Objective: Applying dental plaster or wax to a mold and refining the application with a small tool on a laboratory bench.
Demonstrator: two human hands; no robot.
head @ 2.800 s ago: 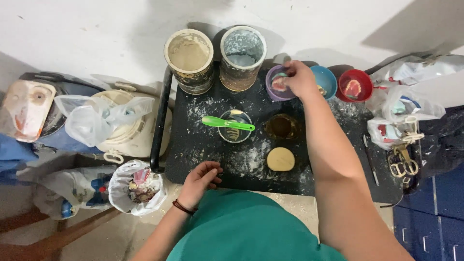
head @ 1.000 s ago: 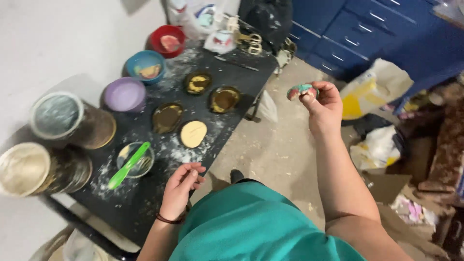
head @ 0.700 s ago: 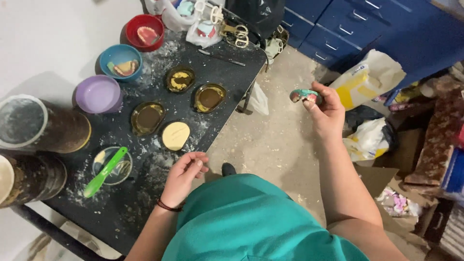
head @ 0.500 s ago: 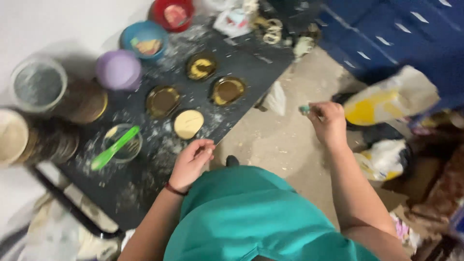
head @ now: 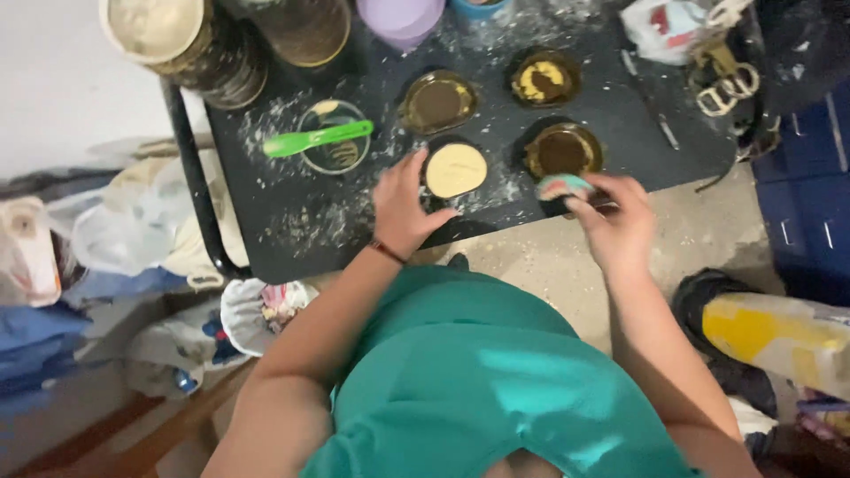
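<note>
Back over the black table (head: 266, 239) since the earlier frame, your right hand (head: 620, 221) pinches a small teal-topped piece (head: 563, 186) at centre right, so keep your left hand (head: 403, 208), fingers spread, steadying the pale filled mould (head: 454, 169) at centre while you lower it squarely.

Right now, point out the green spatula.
Head view, left part of the black table: the green spatula lies across a small round dish, left of the left hand.

Matt black table (head: 292, 230), powder-dusted; glossy green plastic spatula (head: 317, 139).
</note>
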